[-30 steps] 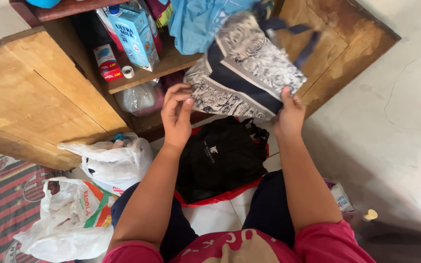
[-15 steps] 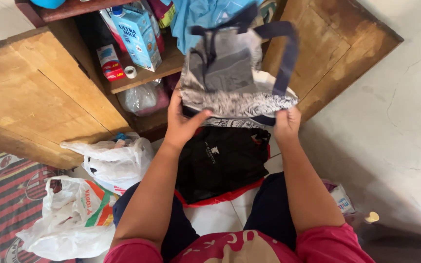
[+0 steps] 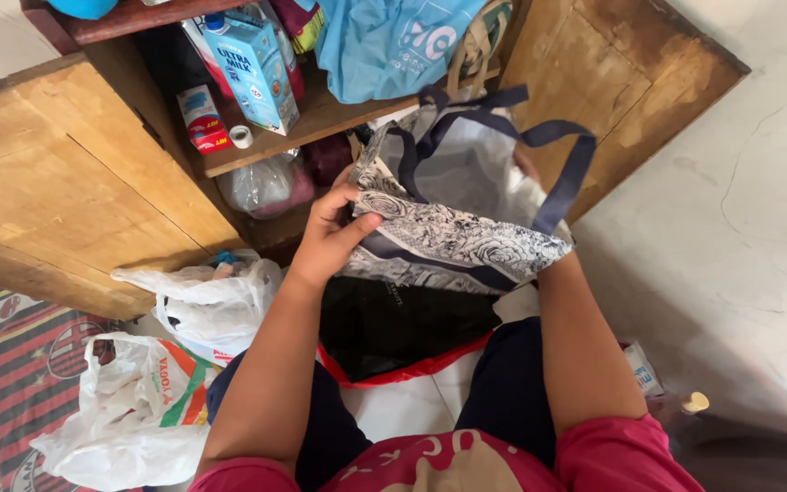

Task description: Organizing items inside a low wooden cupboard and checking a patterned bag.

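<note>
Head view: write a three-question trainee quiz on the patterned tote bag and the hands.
1. True or false: the left hand pinches the rim of the patterned tote bag.
2. Where is the right hand?
A. inside the tote
B. on the milk carton
C. on the white plastic bag
3. Fill in: under the tote lies a ___ bag on red plastic.

Key: 1 true; 2 A, the forearm enters the tote and the hand is hidden; 3 black.

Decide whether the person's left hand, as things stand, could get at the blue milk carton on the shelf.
Probably not at once: the left hand is gripping the patterned tote bag's rim. The milk carton stands unblocked at the shelf front, so letting go would free the way.
</note>
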